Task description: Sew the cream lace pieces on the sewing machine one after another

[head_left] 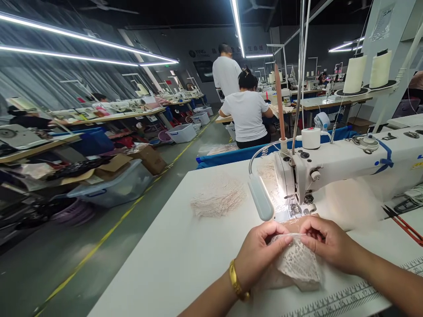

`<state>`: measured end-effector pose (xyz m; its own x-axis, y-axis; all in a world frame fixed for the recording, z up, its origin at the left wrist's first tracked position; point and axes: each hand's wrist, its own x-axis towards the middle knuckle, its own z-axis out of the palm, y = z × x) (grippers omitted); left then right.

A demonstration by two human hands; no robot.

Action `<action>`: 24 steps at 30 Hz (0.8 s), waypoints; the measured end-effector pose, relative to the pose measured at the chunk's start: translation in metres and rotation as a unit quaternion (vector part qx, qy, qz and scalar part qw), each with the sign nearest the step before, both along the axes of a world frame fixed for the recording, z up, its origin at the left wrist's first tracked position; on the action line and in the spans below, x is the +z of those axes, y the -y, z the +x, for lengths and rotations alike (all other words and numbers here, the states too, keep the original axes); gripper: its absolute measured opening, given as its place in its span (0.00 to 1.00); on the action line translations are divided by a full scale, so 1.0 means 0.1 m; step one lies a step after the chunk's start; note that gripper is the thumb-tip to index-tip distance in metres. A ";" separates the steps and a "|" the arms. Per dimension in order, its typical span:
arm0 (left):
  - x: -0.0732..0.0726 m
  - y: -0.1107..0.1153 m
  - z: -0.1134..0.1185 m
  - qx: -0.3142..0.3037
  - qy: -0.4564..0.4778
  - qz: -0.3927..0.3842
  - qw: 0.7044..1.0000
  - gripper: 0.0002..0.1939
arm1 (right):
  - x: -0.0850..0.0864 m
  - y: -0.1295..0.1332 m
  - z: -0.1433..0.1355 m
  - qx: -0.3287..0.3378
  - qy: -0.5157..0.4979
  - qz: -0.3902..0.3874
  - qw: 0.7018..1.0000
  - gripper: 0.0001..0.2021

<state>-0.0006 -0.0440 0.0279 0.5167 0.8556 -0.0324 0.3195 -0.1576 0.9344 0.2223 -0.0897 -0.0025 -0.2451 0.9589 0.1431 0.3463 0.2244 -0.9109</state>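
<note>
Head view: left grip (262,243) and right grip (328,243) pinch lace (299,263).

Sewing machines (343,156), thread cones (355,74) and rows of worktables (315,104) show a sewing workshop.

The left hand (262,246) and right hand (330,244) pinch a cream lace piece (299,264) by its far edge, near a white sewing machine (343,154). On the white tabletop (158,259), a lace stack (220,200) lies left, a ruler scale (353,297) near right; a seated person (246,114) appears beyond.
</note>
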 end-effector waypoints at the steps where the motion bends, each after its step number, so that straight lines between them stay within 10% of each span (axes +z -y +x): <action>1: -0.01 0.00 0.01 0.000 -0.001 0.005 1.000 0.15 | 0.00 -0.01 0.00 0.000 0.003 0.004 1.000 0.11; 6: 0.10 0.09 -0.04 -0.009 -0.013 0.027 1.000 0.15 | 0.05 0.10 -0.03 -0.001 0.025 0.042 0.999 0.11; 14: 0.70 0.12 -0.34 -0.122 -0.127 0.069 0.982 0.14 | 0.37 0.47 -0.41 0.049 0.032 0.037 0.998 0.11; 24: -0.09 -0.60 0.28 -0.120 -0.276 0.118 0.946 0.12 | -0.04 0.03 -0.11 -0.028 0.265 0.142 0.953 0.12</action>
<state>0.0277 0.0163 0.0188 0.6565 0.7332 -0.1772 0.6777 -0.4700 0.5656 0.2117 -0.0923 -0.0063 -0.3051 0.9134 0.2695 0.7590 0.4041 -0.5105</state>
